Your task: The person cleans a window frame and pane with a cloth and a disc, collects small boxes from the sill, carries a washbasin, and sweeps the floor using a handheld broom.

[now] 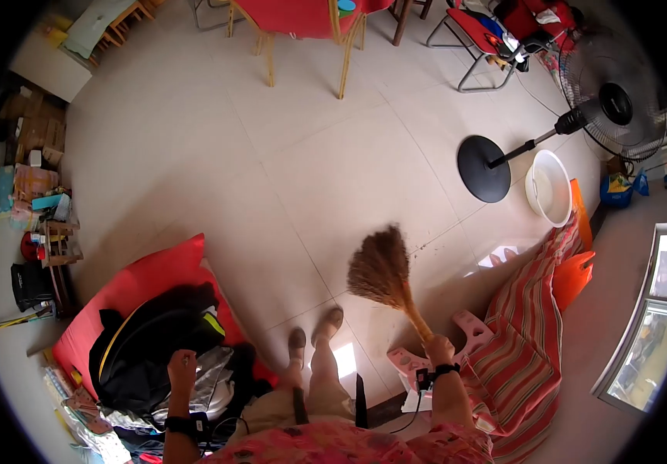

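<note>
My right hand (439, 350) is wrapped round the pale handle of a broom (380, 268). The broom's brown bristles fan out over the tiled floor, ahead and to the right of my feet. Specks of dirt (426, 246) lie just right of the bristle tips. My left hand (182, 365) is curled closed, and I see nothing in it. It hangs over a pile of dark clothes (155, 336) on a red padded seat (140, 286). Both wrists wear a black strap with a small device.
A black standing fan (484, 168) and a white basin (548, 188) stand at the right. Striped cloth (523, 348) and a pink plastic stool (472, 330) are beside my right arm. A red chair (295, 17) stands at the far side; boxes (39, 139) line the left wall.
</note>
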### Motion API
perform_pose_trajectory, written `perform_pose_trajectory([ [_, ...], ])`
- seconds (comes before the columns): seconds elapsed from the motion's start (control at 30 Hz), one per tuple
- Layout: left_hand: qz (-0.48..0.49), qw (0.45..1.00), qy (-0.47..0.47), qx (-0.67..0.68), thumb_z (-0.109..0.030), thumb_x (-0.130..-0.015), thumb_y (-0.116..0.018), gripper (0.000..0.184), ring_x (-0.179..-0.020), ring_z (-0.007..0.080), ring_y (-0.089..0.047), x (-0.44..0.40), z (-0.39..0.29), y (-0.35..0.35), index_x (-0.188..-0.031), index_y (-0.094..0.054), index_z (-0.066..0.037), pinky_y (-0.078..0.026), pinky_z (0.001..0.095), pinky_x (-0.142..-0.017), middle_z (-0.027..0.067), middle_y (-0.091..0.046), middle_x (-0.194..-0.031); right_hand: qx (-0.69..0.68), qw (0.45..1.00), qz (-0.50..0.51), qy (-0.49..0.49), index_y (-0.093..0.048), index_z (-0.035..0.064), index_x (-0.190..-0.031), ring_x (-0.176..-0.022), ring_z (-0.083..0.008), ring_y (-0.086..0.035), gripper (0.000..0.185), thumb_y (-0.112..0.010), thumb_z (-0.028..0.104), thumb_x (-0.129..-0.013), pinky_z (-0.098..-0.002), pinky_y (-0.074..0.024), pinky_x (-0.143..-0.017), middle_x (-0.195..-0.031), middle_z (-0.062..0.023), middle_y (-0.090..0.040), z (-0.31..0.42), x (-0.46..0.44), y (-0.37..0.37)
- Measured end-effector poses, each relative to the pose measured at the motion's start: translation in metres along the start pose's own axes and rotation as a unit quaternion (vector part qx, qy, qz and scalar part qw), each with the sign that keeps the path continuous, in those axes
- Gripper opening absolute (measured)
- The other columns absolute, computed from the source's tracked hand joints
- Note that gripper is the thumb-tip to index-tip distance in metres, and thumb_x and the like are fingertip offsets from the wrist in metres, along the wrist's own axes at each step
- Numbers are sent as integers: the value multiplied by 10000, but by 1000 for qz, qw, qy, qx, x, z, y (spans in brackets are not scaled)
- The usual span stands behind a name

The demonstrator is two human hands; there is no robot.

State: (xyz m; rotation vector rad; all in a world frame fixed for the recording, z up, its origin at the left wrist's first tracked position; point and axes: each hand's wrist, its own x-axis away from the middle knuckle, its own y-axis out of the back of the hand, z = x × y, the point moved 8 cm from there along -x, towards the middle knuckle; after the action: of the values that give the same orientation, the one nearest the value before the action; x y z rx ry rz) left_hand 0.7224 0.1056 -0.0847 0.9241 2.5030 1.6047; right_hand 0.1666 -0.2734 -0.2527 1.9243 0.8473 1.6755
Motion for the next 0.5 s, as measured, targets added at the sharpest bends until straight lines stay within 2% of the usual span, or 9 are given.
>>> perform_pose_trajectory([
  [0.1, -42, 999, -10, 24, -65, -742, -560, 69, -648, 227, -569, -11, -13, 13, -770, -586, -8, -441, 298, -601, 115, -566, -691, -16, 996, -66, -62, -653, 36, -819, -808, -279, -623, 372, -645, 383, -686, -376, -502, -693, -824, -169, -633, -44, 2, 41],
  [0.13, -57, 998, -13, 23, -66, -744, -560, 69, -632, 215, -565, -16, -26, 21, -769, -583, -5, -438, 291, -591, 109, -562, -680, -106, 987, -7, -117, -652, 21, -802, -806, -290, -621, 387, -643, 387, -675, -382, -499, -691, -798, -180, -630, -53, 14, 54],
  [0.17, -64, 997, 25, 40, -70, -749, -559, 72, -605, 192, -554, -19, -33, 29, -771, -583, -6, -432, 283, -576, 100, -557, -673, -194, 965, 51, -167, -650, 6, -786, -803, -302, -619, 403, -642, 390, -664, -388, -496, -689, -772, -192, -627, -58, 25, 65],
  [0.23, -92, 993, 40, 69, -70, -750, -558, 73, -602, 186, -551, -29, -30, 38, -774, -586, -7, -432, 282, -576, 97, -560, -670, -129, 988, -63, -48, -640, -19, -778, -785, -320, -618, 456, -648, 413, -634, -394, -488, -677, -737, -208, -619, -99, -2, 44],
  [0.3, -122, 987, 53, 95, -78, -752, -556, 81, -611, 179, -556, -36, -16, 45, -781, -593, -12, -432, 277, -590, 93, -574, -671, -181, 982, -58, 1, -634, -10, -844, -748, -324, -619, 549, -672, 480, -600, -387, -471, -644, -738, -209, -615, -102, 31, 57],
  [0.33, -136, 983, 61, 104, -78, -752, -556, 81, -611, 179, -556, -39, -14, 47, -781, -593, -12, -432, 277, -590, 93, -574, -671, -137, 987, -78, 13, -635, 5, -748, -671, -211, -623, 535, -703, 514, -596, -360, -453, -583, -654, -172, -602, -127, 15, 23],
  [0.37, -147, 981, 59, 116, -82, -754, -555, 85, -621, 177, -558, -43, -14, 49, -781, -594, -12, -431, 274, -598, 92, -577, -673, -241, 968, -39, 54, -621, 16, -843, -629, -208, -610, 507, -705, 469, -632, -365, -442, -561, -663, -148, -604, -132, 11, -5],
  [0.4, -158, 978, 57, 127, -87, -756, -554, 89, -630, 175, -560, -47, -14, 52, -781, -596, -12, -430, 271, -606, 91, -580, -675, -188, 957, -95, 202, -583, -38, -845, -514, -231, -579, 492, -689, 414, -684, -367, -450, -497, -614, -140, -580, -126, 6, -20],
  [0.5, -168, 969, 84, 158, -86, -745, -545, 101, -704, 212, -593, -60, -3, 48, -792, -607, -20, -447, 283, -652, 108, -602, -727, -282, 956, 74, 16, -578, -41, -835, -502, -231, -573, 488, -686, 411, -689, -366, -450, -487, -607, -140, -576, -68, 10, -6],
])
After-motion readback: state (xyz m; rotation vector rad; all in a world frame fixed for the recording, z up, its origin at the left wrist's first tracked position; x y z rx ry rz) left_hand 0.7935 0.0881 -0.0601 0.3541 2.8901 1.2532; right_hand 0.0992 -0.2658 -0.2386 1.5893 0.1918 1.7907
